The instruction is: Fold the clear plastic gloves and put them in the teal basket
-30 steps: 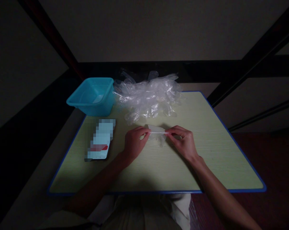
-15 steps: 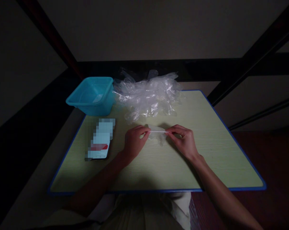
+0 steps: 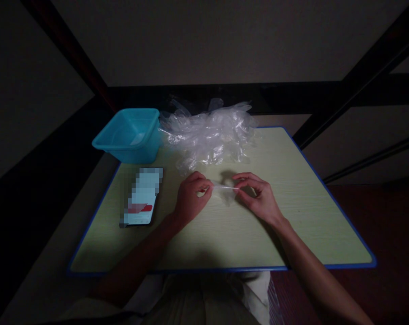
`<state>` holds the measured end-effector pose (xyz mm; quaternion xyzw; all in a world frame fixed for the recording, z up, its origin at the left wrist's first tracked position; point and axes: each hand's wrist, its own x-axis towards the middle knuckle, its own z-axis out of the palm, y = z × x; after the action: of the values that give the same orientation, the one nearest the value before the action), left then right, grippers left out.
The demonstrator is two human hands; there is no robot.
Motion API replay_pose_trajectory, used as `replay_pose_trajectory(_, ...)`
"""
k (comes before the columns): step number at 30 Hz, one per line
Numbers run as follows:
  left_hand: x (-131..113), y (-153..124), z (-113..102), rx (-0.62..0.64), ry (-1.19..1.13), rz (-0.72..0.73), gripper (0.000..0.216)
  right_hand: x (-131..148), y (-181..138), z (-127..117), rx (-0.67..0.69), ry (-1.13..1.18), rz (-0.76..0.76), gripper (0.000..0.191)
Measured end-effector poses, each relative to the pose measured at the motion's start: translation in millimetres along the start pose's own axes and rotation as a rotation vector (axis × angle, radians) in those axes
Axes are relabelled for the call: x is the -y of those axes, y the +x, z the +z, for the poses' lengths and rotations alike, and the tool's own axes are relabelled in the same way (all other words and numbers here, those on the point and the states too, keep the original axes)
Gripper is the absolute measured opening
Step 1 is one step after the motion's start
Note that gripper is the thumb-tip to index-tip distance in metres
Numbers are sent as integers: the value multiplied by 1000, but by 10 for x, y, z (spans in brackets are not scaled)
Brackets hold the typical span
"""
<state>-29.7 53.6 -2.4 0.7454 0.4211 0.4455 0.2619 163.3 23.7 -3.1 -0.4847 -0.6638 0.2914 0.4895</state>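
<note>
My left hand [image 3: 195, 195] pinches one end of a thin clear plastic glove [image 3: 224, 188] between thumb and fingertips. At its other end, the thumb and a finger of my right hand [image 3: 258, 196] are closed on the film, while another finger is raised away. The glove's edge is stretched into a straight, bright line between both hands, just above the table, with the rest hanging limp below. Beyond my hands lies a loose heap of clear plastic gloves [image 3: 211, 131], crumpled and shiny, with finger-like ends sticking out.
A blue plastic basin [image 3: 125, 146] stands at the table's back left corner, something pale inside it. In front of it lies a phone [image 3: 143, 194] with a lit, partly blurred screen. The pale table [image 3: 309, 225] has a blue edge. Dark bars cross the wall behind.
My right hand's fingers have loosened and spread somewhat, one lifting off the film. My left fingers have risen slightly. The glove's edge remains stretched between my hands.
</note>
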Motion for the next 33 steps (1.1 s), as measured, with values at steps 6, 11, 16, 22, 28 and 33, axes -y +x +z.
replay_pose_trajectory(6, -96, 74, -99, 213, -394, -197, 7, 44, -7, 24, 57, 374, 170, 16)
replay_pose_trajectory(11, -59, 69, -41, 251, -831, -674, 19, 28, -12, 84, 33, 501, 340, 24)
replay_pose_trajectory(16, 29, 61, 36, 264, -905, -867, 29, -42, 3, 148, -39, 559, 438, 29)
replay_pose_trajectory(22, 32, 57, 20, 285, -821, -904, 29, -30, 18, 157, -98, 544, 471, 32)
replay_pose_trajectory(28, -1, 42, -1, 355, -747, -844, 33, -35, 21, 159, -127, 533, 505, 32)
replay_pose_trajectory(33, -25, 40, 0, 330, -742, -843, 37, -35, 28, 158, -112, 572, 549, 35)
